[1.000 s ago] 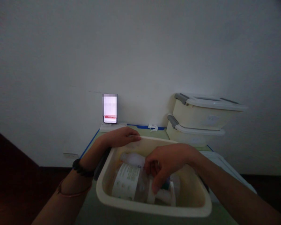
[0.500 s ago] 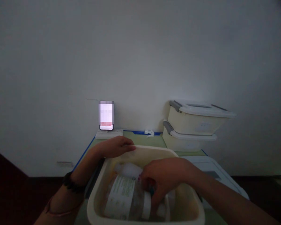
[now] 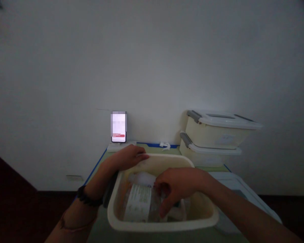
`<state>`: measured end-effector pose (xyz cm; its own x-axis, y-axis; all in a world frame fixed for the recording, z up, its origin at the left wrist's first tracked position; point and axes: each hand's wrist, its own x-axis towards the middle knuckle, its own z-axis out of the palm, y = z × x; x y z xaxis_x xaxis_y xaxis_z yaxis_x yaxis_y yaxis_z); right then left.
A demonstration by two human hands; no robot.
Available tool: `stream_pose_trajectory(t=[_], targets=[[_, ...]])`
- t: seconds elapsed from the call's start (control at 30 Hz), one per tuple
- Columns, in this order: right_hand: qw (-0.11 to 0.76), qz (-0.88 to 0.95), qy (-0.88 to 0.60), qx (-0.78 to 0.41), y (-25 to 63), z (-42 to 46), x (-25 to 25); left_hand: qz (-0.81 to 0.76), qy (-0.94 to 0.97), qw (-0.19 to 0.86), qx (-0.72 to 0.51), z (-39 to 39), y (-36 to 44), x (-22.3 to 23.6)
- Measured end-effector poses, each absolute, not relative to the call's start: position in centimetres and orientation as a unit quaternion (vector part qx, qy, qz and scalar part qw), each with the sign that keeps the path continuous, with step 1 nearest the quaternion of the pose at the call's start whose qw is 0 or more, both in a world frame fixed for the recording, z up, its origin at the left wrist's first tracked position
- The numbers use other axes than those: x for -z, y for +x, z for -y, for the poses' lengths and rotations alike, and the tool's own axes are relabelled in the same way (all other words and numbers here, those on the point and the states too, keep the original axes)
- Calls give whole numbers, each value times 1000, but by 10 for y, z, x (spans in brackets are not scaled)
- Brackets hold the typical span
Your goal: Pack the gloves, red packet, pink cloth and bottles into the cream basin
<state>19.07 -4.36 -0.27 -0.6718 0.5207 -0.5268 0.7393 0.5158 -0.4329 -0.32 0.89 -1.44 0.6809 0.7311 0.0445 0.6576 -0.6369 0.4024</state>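
A cream plastic bin [image 3: 187, 225] stands in front of me, its near rim toward me. My left hand [image 3: 131, 157] is closed over the far left corner of its rim. Inside the bin lies a clear plastic bottle with a white printed label [image 3: 138, 204]. Behind the bottle is a whitish, rounded item [image 3: 143, 178]. My right hand [image 3: 178, 185] reaches in from the right, fingers curled, thumb low at the bottle's right end. What those fingers hold, if anything, is hidden. White and dark pieces [image 3: 178, 212] show just beneath this hand.
A lit phone [image 3: 119, 126] stands upright on a white base [image 3: 114, 147] against the wall. Two lidded cream storage boxes [image 3: 218, 130] are stacked at the back right. A pale lid [image 3: 234, 184] lies right of the bin. Blue tape edges the green tabletop [image 3: 101, 158].
The view has dipped and risen again. My right hand went deeper into the bin, then came back over the bottle's right end. My left hand has stayed on the rim.
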Motion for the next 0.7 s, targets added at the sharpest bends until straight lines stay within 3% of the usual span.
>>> stream_pose_trajectory(t=[0.3, 0.5, 0.7], targets=[[122, -881, 350, 294, 192, 34, 3, -421, 869, 227, -130, -19, -25, 14], [-42, -876, 429, 219, 216, 8, -21, -423, 870, 209, -144, -24, -25, 17], [-29, -868, 478, 133, 223, -24, -15, -387, 882, 224, -146, -26, -25, 17]])
